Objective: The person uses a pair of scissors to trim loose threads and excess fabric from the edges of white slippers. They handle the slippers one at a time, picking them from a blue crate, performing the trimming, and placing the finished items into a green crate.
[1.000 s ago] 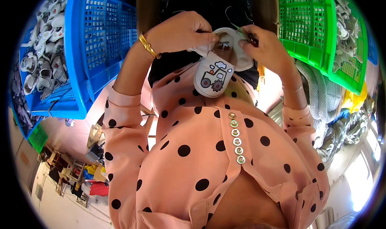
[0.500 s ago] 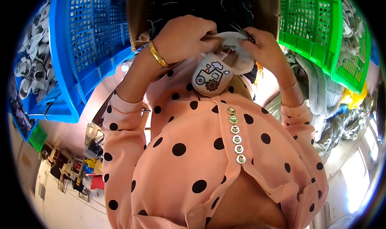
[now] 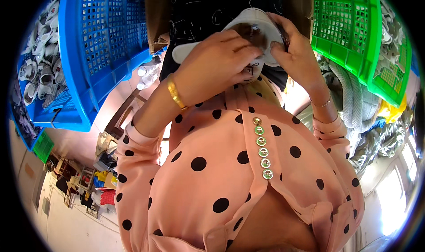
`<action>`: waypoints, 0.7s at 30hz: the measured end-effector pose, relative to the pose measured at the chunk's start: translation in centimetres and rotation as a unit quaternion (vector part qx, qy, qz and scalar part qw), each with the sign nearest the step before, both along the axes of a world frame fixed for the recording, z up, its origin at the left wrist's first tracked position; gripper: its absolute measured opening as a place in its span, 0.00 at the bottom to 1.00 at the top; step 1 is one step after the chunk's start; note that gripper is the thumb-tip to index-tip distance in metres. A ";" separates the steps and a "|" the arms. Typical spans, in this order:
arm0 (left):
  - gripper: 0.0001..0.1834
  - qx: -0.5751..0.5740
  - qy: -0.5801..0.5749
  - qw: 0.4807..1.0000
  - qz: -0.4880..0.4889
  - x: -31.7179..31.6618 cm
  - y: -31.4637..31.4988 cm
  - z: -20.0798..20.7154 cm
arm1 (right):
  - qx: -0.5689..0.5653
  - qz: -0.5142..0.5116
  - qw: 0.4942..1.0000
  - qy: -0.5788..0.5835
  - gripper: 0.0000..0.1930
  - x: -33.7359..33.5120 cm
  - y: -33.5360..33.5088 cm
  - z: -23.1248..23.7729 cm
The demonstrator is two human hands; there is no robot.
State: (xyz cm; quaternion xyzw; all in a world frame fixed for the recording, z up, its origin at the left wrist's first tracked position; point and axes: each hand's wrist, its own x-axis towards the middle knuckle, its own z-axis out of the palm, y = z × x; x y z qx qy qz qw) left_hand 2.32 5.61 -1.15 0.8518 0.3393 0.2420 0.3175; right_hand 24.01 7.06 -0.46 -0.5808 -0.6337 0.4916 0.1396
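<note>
Pinched in your right hand (image 3: 301,59): one small white fabric shoe (image 3: 271,34), left hand (image 3: 219,59) across it, closure indiscernible; keep it taut.

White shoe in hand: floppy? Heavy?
The shoe is probably floppy: its sides splay open around the brown inside. Likely light, being small beside the right hand. Seems unlikely to crack: what shows looks like soft fabric, though the left hand hides part.
</note>
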 end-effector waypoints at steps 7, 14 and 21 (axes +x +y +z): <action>0.18 -0.125 0.078 0.984 -0.098 1.3 1.3 -2.6 | 0.080 0.004 0.996 0.045 0.27 0.3 -1.5 -2.3; 0.16 -0.121 0.059 0.990 -0.036 1.9 0.2 -4.3 | 0.113 0.026 0.991 0.071 0.26 0.2 -1.9 -3.1; 0.16 0.027 0.025 0.999 0.003 1.8 -0.2 -3.5 | 0.092 0.009 0.992 0.085 0.25 0.7 -1.6 -3.4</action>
